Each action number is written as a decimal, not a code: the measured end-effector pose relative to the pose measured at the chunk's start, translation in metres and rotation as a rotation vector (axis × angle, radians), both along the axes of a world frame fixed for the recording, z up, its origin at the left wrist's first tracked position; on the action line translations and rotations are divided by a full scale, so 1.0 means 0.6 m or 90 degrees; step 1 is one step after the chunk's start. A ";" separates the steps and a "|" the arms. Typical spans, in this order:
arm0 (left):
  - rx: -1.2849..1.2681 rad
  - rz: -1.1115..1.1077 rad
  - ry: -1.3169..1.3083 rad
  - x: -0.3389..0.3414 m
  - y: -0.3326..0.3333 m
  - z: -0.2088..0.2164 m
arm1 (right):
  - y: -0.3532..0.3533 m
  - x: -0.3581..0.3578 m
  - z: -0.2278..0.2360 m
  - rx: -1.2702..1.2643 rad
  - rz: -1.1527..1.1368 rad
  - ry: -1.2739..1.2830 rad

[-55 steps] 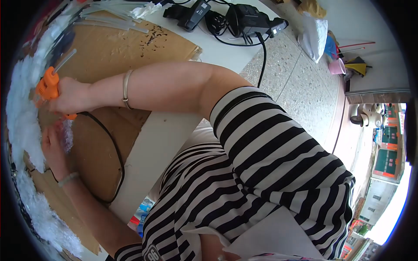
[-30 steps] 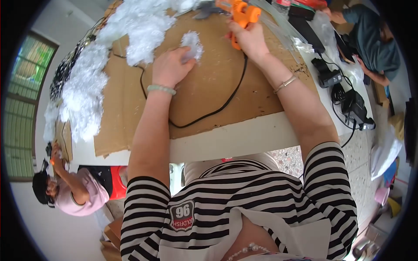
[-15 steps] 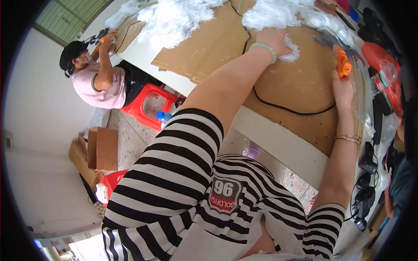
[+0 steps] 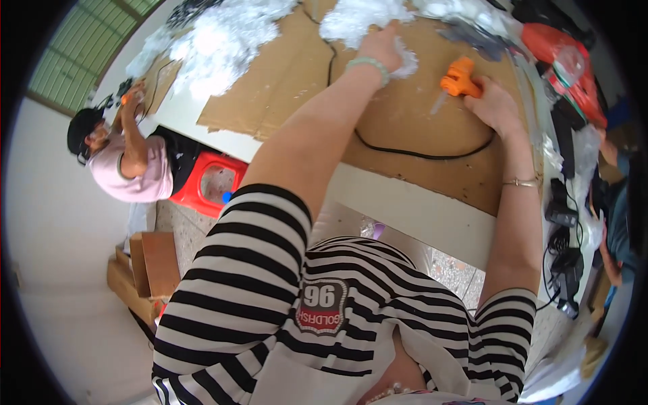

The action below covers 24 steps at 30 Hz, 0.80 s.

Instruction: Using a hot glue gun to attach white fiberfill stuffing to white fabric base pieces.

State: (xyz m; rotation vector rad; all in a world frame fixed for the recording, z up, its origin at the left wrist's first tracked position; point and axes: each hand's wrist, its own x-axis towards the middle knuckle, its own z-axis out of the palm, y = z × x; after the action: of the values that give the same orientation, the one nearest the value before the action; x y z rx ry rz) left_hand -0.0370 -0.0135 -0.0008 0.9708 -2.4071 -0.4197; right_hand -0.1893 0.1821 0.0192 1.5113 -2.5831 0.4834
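My left hand (image 4: 379,50), with a pale green bead bracelet, stretches to the near edge of a fluffy heap of thin white plastic (image 4: 337,23). Its bent fingers meet the white stuff; what they pinch, if anything, is too hidden to name. Beside that hand a small white clump (image 4: 407,61) rests on the cardboard. An orange glue gun (image 4: 462,79) is gripped in my right hand (image 4: 495,104), tilted above the cardboard. A translucent stick (image 4: 439,102) juts from it toward the lower left.
Cardboard (image 4: 418,121) covers much of the white table (image 4: 405,202). A black cord (image 4: 432,157) curves across it. Another white heap (image 4: 219,50) lies farther left. A red bag (image 4: 553,54) and black adapters (image 4: 563,270) line the right side. At left a person (image 4: 128,155) sits on a red stool (image 4: 209,182).
My right hand has brought the glue gun leftward and turned it, so it now tilts over the cardboard. My left hand stays at the white heap. The whole view has shifted.
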 end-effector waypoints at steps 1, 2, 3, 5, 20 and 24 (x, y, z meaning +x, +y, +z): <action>-0.020 -0.008 0.033 0.012 -0.008 -0.005 | 0.002 0.002 0.012 0.060 0.023 -0.046; -0.054 -0.014 0.052 0.017 -0.016 -0.019 | 0.008 0.004 0.024 0.066 -0.003 -0.044; -0.089 -0.019 0.073 0.018 -0.020 -0.025 | 0.015 0.005 0.040 0.023 -0.011 -0.045; 0.008 -0.067 0.120 0.023 -0.017 -0.023 | 0.017 0.005 0.054 -0.016 -0.037 -0.041; 0.306 -0.135 0.353 0.055 -0.034 -0.030 | -0.270 0.067 0.021 0.162 0.090 -0.072; 0.429 -0.121 0.450 0.058 -0.031 -0.024 | -0.300 0.047 -0.013 0.129 0.122 -0.137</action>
State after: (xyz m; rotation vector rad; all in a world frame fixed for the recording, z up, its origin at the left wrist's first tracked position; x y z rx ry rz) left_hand -0.0019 -0.0318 -0.0151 0.6665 -1.7133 -1.4364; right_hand -0.1613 0.0019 0.0112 1.8824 -2.7323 0.4357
